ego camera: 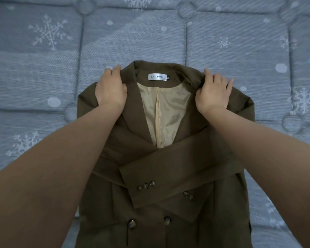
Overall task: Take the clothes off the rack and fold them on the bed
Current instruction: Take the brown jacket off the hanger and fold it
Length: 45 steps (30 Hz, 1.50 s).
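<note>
An olive-brown double-breasted blazer [161, 158] lies front-up on the bed, collar away from me, with a beige lining and a white label at the neck. Both its sleeves are folded across the chest, the cuffs with brown buttons overlapping near the middle. My left hand [109, 89] grips the left side of the collar at the shoulder, fingers curled over the edge. At the right shoulder my right hand [213, 92] pinches the collar the same way. The blazer's hem runs out of the bottom of the view.
The bed [43, 77] is covered by a grey-blue quilted cover with white snowflakes and dots. It spreads on all sides of the blazer. The rack and any other clothes are out of view.
</note>
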Available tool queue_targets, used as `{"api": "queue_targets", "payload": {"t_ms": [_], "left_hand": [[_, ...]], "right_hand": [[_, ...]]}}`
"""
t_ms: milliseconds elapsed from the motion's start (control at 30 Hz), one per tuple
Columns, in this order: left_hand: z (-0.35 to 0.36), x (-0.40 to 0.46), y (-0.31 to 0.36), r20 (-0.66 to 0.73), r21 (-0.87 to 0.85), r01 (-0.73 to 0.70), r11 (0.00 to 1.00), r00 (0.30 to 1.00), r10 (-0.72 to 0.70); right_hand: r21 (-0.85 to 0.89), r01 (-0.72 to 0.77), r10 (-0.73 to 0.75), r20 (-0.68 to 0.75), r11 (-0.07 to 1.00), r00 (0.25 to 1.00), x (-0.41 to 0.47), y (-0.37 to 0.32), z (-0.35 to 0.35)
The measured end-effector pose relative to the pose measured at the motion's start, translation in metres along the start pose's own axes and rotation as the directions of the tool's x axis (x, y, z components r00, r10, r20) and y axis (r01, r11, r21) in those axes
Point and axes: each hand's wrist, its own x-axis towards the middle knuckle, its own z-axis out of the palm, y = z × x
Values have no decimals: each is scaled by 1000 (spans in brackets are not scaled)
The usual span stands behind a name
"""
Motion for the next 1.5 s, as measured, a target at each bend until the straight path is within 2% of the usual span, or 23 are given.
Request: {"api": "queue_targets", "payload": {"t_ms": [100, 167, 267, 367, 433, 600, 733, 800, 1000, 1133, 1267, 1333, 1500], "left_hand": [[-10, -5, -2, -148, 302, -94, 949, 978, 144], [-16, -10, -5, -160, 403, -196, 894, 947, 279], [-25, -19, -11, -76, 371, -398, 839, 888, 454], [-34, -33, -21, 7, 323, -540, 777, 823, 569], [-39, -46, -31, 37, 332, -593, 734, 785, 618], [-52, -94, -51, 96, 351, -684, 640, 706, 701], [-49, -144, -64, 260, 371, -748, 550, 652, 712], [-48, -169, -70, 278, 354, -769, 533, 631, 724], [-29, -257, -89, 276, 324, -763, 560, 642, 715], [-15, -314, -98, 285, 326, -714, 619, 699, 656], [-7, -380, -104, 293, 314, -661, 681, 750, 593], [-2, -407, -108, 324, 296, -642, 707, 764, 557], [7, -470, -123, 299, 293, -602, 743, 796, 527]], "right_hand": [[-96, 93, -101, -86, 991, 991, -8, 4, -1], [-84, 130, -136, -75, 988, 988, -14, 6, -5], [-28, 152, -152, -14, 988, 988, -25, 10, -16], [-60, 198, -198, 0, 978, 980, -38, 18, -29], [-71, 249, -248, 25, 966, 969, -49, 25, -37], [-100, 335, -313, 190, 937, 931, -92, 51, -50], [-168, 434, -411, 155, 885, 898, -144, 66, -55], [-204, 455, -435, 133, 867, 890, -172, 73, -55], [-282, 476, -428, 217, 833, 877, -252, 94, -42], [-300, 487, -415, 272, 820, 868, -290, 105, -32], [-280, 508, -442, 268, 815, 856, -339, 123, -25], [-259, 507, -444, 265, 822, 856, -362, 130, -22], [-248, 518, -442, 304, 819, 844, -424, 147, -9]]}}
